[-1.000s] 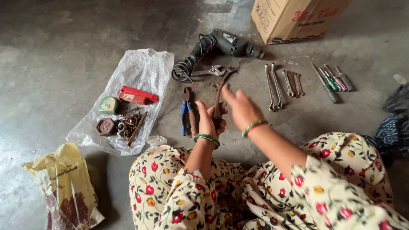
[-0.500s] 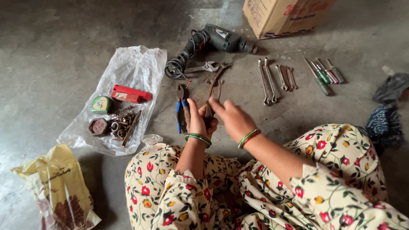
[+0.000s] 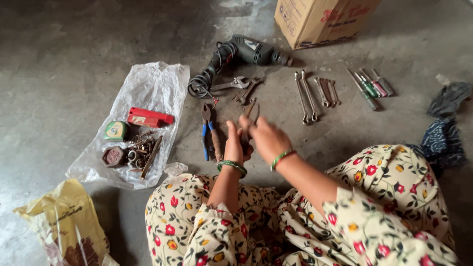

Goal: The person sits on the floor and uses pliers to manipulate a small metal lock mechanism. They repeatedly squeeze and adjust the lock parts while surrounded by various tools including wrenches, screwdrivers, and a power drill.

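Both hands meet over the rough concrete floor [image 3: 74, 59]: left hand [image 3: 235, 145] and right hand [image 3: 266, 138] pinch a thin rusty pair of pliers [image 3: 249, 116], beside blue-handled pliers [image 3: 207, 130].

Drill [image 3: 249, 50] behind pliers [image 3: 209, 130]; wrenches [image 3: 306, 96] to rt.

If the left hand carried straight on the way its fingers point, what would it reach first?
Probably the rusty pliers lying just beyond the left hand, then the adjustable wrench and the drill's coiled cord. The blur leaves the exact line uncertain.
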